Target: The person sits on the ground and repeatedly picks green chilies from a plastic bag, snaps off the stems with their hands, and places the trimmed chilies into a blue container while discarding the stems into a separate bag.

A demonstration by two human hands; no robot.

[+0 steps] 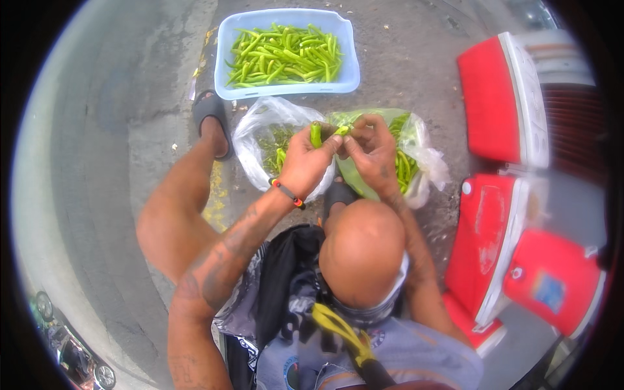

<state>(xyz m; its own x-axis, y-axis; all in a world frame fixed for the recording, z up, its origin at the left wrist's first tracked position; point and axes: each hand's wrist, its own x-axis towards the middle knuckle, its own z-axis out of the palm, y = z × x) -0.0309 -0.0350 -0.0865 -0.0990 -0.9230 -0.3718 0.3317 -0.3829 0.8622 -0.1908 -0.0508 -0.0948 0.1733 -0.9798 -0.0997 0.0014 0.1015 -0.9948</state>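
My left hand [304, 165], with a beaded bracelet [286, 192] at its wrist, holds a green chili pepper [316, 134] that sticks up between thumb and fingers. A second bit of green chili [342, 130] lies where my two thumbs meet. My right hand [374, 158] pinches at it, its other fingers curled; the fingers partly hide it. Below my left hand is an open white plastic bag [251, 146] with stem scraps [273, 141] and some chilies. Under my right hand sits a greenish clear plastic bag [353, 170] holding green chilies [403, 168].
Beyond the bags, a pale blue plastic basin [287, 89] holds a heap of green chilies [287, 53]. Red cooler boxes [487, 102] and a red jug [551, 282] stand on the right. My knee [363, 253] rises close under my right forearm. A parked motorcycle [75, 351] shows at lower left.
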